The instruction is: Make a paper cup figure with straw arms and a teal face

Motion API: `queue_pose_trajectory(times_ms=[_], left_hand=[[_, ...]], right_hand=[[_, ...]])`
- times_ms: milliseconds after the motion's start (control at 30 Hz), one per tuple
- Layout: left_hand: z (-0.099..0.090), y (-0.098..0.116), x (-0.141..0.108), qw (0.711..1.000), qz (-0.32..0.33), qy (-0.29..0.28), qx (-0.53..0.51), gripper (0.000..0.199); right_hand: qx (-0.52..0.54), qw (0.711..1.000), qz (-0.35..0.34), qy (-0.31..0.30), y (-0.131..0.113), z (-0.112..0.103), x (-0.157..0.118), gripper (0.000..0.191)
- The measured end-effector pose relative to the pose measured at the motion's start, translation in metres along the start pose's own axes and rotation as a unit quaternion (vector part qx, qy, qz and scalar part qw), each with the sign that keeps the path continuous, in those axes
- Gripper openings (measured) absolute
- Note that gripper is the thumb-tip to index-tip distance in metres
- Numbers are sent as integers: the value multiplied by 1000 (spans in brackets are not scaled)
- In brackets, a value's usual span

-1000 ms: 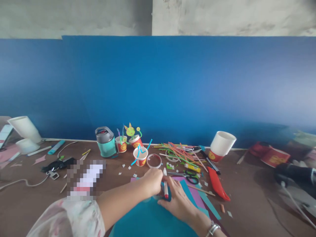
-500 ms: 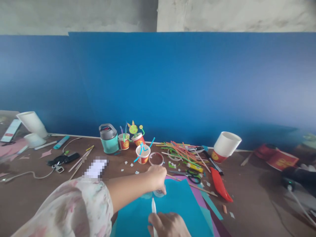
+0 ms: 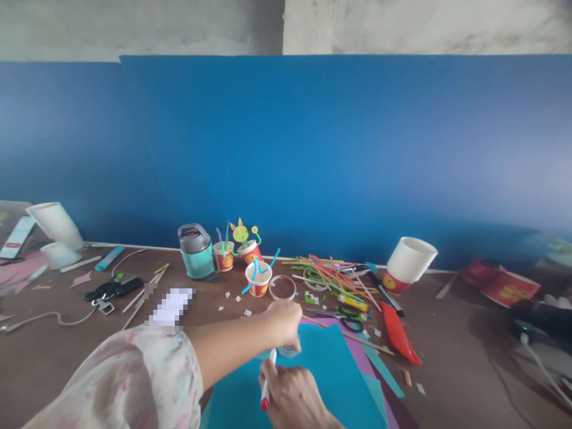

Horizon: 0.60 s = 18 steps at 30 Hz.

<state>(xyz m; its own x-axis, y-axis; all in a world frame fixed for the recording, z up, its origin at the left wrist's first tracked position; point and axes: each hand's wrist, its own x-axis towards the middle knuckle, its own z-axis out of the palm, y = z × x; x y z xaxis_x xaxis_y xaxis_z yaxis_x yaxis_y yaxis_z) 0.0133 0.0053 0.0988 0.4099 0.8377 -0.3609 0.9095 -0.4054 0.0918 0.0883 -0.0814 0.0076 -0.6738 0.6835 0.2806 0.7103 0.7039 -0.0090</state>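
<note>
My right hand (image 3: 292,387) is closed round a white marker with a red end (image 3: 265,398), held over a sheet of blue paper (image 3: 330,363). The marker leans toward my left hand, its far tip near that hand's underside. Fingers curled, my left hand (image 3: 283,322) reaches across from the left and presses a small round whitish thing (image 3: 289,350) onto the sheet. Most of that round thing is hidden under the hand, so its kind cannot be made out. Purple paper (image 3: 357,351) shows beneath the blue sheet.
Behind the hands stand a paper cup with blue straws (image 3: 258,281), a tape roll (image 3: 282,288) and a teal flask (image 3: 197,256). Scissors (image 3: 344,317), a glue stick (image 3: 353,303), coloured straws (image 3: 330,274) and stacked paper cups (image 3: 409,265) lie right. A phone (image 3: 172,307) is left.
My right hand has shifted a little left and forward, and the marker has tilted so that its red end now shows. My left hand stays in place on the paper.
</note>
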Motion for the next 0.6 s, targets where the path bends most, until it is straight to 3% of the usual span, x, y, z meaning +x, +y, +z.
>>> queue_pose_trajectory(times_ms=[200,600], left_hand=[[-1,1,0,1000,-3,-7,1,53],[-1,0,-1,1000,-3,-5,1,53]], right_hand=[[4,999,6,-32,0,-2,2,3],[28,999,27,-30,1,-1,2,5]])
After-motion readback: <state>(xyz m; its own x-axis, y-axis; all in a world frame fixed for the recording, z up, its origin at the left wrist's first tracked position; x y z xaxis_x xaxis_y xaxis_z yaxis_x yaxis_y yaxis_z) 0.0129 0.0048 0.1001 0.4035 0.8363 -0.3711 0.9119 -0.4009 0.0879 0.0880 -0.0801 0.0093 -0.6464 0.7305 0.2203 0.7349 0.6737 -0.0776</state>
